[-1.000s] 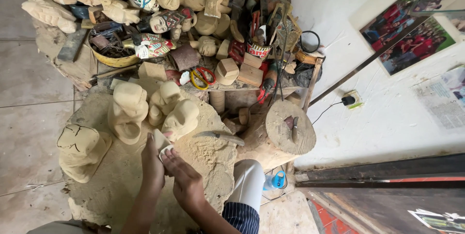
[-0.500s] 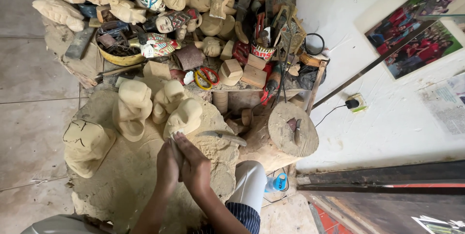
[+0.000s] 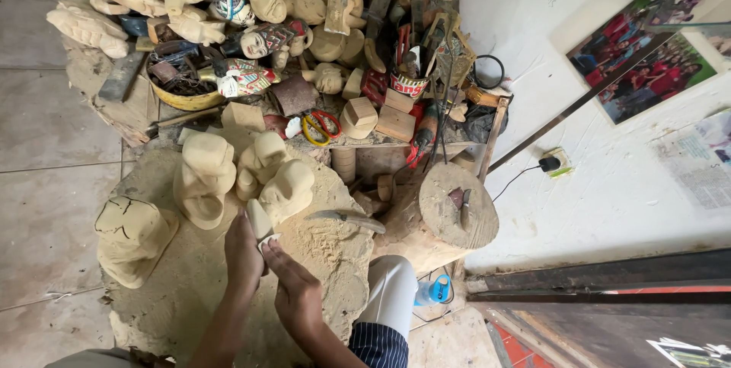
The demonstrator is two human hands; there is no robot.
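Wooden piece (image 3: pixel 260 223) between both hands (image 3: pixel 270 273)

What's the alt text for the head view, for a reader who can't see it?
Seen from above, a person's left hand and right hand hold a small pale wooden piece over a sawdust-covered work block. Unpainted carved wooden figures stand just beyond, and a knife lies to the right. Behind is a bench piled with carvings and tools.

Pale wooden carving (image 3: pixel 260 223), small, upright, above sawdust.
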